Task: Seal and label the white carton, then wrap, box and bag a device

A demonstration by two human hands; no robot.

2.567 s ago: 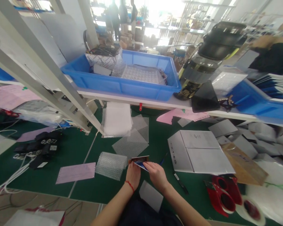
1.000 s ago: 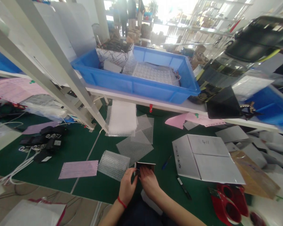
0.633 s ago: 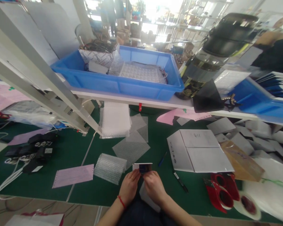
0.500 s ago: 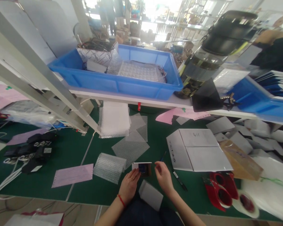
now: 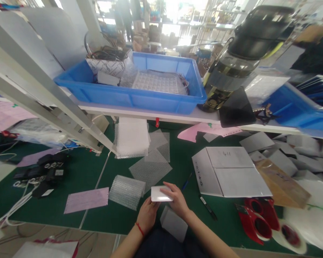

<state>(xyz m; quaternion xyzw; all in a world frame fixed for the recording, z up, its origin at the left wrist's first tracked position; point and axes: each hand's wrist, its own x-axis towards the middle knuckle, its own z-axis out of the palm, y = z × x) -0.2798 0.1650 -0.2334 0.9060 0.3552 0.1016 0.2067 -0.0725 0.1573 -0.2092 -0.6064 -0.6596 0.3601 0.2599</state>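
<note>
A small white box (image 5: 159, 194) is held between my two hands over the front of the green table. My left hand (image 5: 148, 214), with a red string at the wrist, grips its lower left side. The fingers of my right hand (image 5: 178, 201) lie over the box's top and right end. What is inside the box is hidden. Just below my hands lies a second white box (image 5: 173, 223). Bubble wrap (image 5: 127, 191) rests to the left, and a blue pen (image 5: 186, 181) lies to the right.
A large white carton (image 5: 231, 172) stands on the right, with a black marker (image 5: 207, 207) before it and red tape dispensers (image 5: 258, 220) further right. Black devices with cables (image 5: 50, 172) lie at left. A blue bin (image 5: 134, 98) sits on the shelf above.
The small box was open with a dark inside showing; now a white face covers it. My right hand has moved left from beside the box onto it.
</note>
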